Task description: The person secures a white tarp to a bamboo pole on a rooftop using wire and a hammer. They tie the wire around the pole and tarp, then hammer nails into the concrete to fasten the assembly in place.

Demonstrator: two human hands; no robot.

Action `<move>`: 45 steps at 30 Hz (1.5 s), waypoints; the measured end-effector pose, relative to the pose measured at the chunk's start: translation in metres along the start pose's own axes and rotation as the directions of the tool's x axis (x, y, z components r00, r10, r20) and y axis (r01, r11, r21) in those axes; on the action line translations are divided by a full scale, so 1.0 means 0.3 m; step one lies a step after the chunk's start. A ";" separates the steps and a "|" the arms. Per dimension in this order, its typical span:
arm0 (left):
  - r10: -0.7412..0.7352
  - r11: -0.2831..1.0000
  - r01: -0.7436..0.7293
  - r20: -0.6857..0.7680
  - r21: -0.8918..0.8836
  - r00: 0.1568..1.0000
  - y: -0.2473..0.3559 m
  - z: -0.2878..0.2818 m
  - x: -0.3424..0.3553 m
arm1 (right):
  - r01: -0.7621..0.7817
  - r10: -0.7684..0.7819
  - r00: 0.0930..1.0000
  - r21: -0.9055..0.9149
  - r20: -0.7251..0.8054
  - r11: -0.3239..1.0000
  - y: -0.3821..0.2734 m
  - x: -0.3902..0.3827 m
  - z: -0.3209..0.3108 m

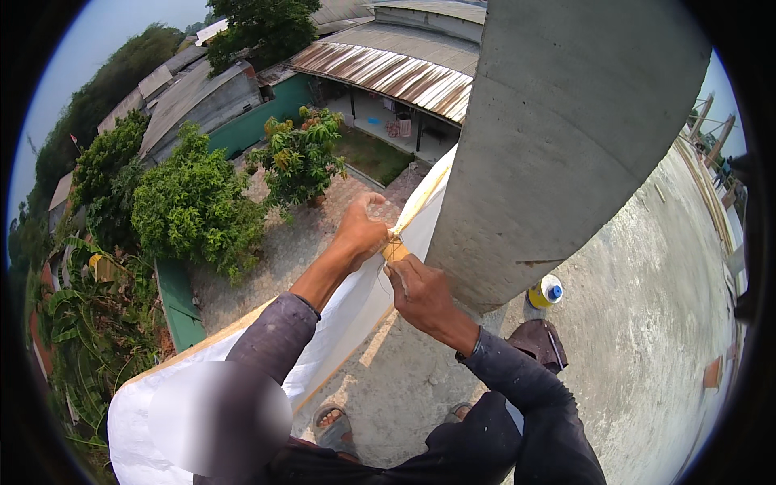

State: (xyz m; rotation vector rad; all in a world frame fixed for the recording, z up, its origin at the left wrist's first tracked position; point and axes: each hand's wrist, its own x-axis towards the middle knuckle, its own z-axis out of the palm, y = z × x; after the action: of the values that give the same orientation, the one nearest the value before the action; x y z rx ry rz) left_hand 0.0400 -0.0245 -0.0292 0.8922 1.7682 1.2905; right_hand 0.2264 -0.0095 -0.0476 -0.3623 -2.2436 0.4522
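Gripping a pale wooden strip where it meets the concrete column, both hands work close together near the middle of the view. The left hand is curled around the strip from the 10 o'clock side, fingers closed on it. The right hand sits just below at about 5 o'clock from the left one, its fingers pinched on a small yellowish piece at the joint; a thin wire or string seems to run there, though it is too fine to tell for sure. The hands almost touch each other.

A white sheet hangs from the strip and stretches down toward 7 o'clock, edged by a second wooden batten. The column rises toward 1 o'clock, right beside the right hand.

On the concrete roof floor, at 3 o'clock from the hands and at the foot of the column, lies a yellow bottle with a white and blue cap, with a dark brown object just below it. A sandalled foot shows at 6 o'clock. Far below at 10 o'clock lie green trees and a rusted metal roof.
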 end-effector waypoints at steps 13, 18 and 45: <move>0.047 0.997 -0.040 0.121 -0.059 0.991 0.027 0.068 -0.034 | 0.089 -0.078 0.996 -0.357 0.045 0.930 -0.013 -0.159 0.068; 0.020 0.989 -0.032 0.083 0.147 0.996 0.014 0.081 -0.029 | 0.217 -0.162 0.974 -0.443 0.160 0.870 -0.005 -0.166 0.044; -0.055 0.996 0.051 0.052 0.068 0.997 -0.068 0.069 0.015 | 0.485 -0.315 0.844 -0.366 0.434 0.794 0.053 -0.026 -0.060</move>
State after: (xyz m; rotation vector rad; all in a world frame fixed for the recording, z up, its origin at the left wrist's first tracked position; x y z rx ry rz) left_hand 0.0541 -0.0167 -0.0540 0.9024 1.7900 1.1693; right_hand 0.2469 0.0053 -0.0484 -0.0167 -2.6848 -0.2918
